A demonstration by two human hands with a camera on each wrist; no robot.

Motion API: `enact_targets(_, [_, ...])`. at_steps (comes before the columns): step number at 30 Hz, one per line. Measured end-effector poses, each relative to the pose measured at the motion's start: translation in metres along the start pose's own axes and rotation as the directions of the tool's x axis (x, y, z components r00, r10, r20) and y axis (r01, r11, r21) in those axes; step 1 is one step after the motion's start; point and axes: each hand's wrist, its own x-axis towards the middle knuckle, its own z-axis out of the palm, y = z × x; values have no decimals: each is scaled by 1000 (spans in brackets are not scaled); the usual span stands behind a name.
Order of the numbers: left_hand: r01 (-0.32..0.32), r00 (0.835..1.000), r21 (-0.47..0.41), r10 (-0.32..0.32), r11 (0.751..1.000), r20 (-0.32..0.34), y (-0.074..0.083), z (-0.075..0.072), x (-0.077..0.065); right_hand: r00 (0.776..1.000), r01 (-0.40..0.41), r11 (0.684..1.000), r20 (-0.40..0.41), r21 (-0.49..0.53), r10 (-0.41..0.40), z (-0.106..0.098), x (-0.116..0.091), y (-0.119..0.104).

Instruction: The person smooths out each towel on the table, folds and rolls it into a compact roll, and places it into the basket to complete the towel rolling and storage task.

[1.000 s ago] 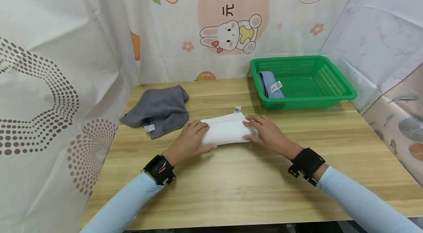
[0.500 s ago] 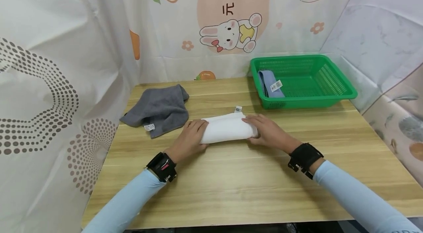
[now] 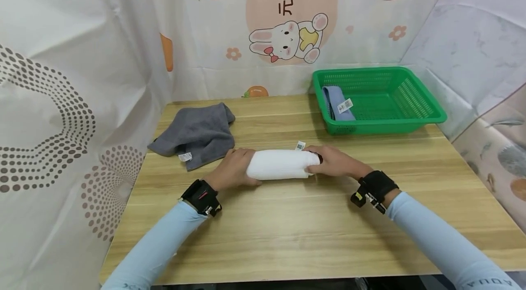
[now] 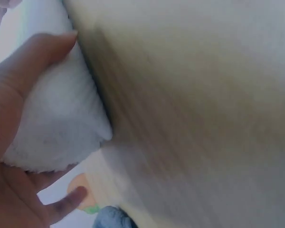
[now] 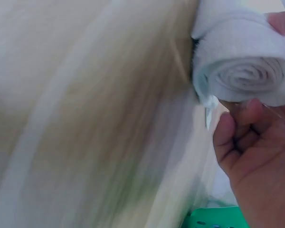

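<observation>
A white towel [image 3: 283, 165], wound into a roll, lies crosswise on the wooden table between both hands, with a small tag [image 3: 301, 145] poking out behind it. My left hand [image 3: 234, 169] grips the roll's left end; in the left wrist view its thumb [image 4: 42, 50] lies over the towel and the other fingers are around the far side. At the opposite end my right hand [image 3: 336, 162] holds the roll, and the right wrist view shows the spiral end [image 5: 247, 75] between thumb and curled fingers. Fingers behind the roll are partly hidden.
A crumpled grey towel [image 3: 201, 132] with a white label lies at the left. Back right stands a green plastic basket [image 3: 386, 128] holding a folded blue-grey towel [image 3: 338, 103] at its left side. Curtains border the table [image 3: 279, 239] behind and at the sides.
The white towel has gone from a flatter, partly folded bundle to a rounder roll. Both hands have closed in on its ends, and its tag has shifted slightly right. The grey towel and basket are unchanged.
</observation>
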Motion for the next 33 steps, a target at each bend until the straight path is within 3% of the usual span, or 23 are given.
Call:
enact_targets(3, [0,1000,24,-1,1000,26,0,-2,2,999,-16,999,34,36,15,-4,2,-1])
enact_targets(7, [-25,1000,119,24,993,11,6,-1,5,997,-31,999,67,44,28,-10,4,-1])
enact_targets(11, [-86,996,231,90,969,-3,14,2,9,991,-85,993,109,77,76,-13,7,-1])
enact_targets(15, [-100,994,266,106,959,-10,17,7,12,983,-133,986,142,101,118,-15,10,-3])
enact_targets(17, [-91,995,250,100,964,-25,16,9,13,984,-131,988,136,84,119,-13,11,-7])
enact_targets(20, [-95,993,215,108,972,-48,13,11,16,994,-83,994,65,-72,88,-6,11,-19])
enact_targets(22, [-101,992,190,112,977,-53,11,11,17,1000,-10,969,12,-246,13,3,12,-32])
enact_targets(25, [-100,993,159,108,982,-45,7,12,20,992,100,862,-21,-497,-127,20,16,-52])
enact_targets(28, [-82,997,126,83,989,-6,2,10,24,974,149,771,-41,-619,-221,34,23,-59])
enact_targets(31, [-59,996,64,55,996,72,-1,5,30,969,118,757,-92,-643,-229,38,32,-53])
enact_targets(33, [-46,992,5,45,999,120,-3,-1,33,967,109,770,-112,-629,-229,37,38,-46])
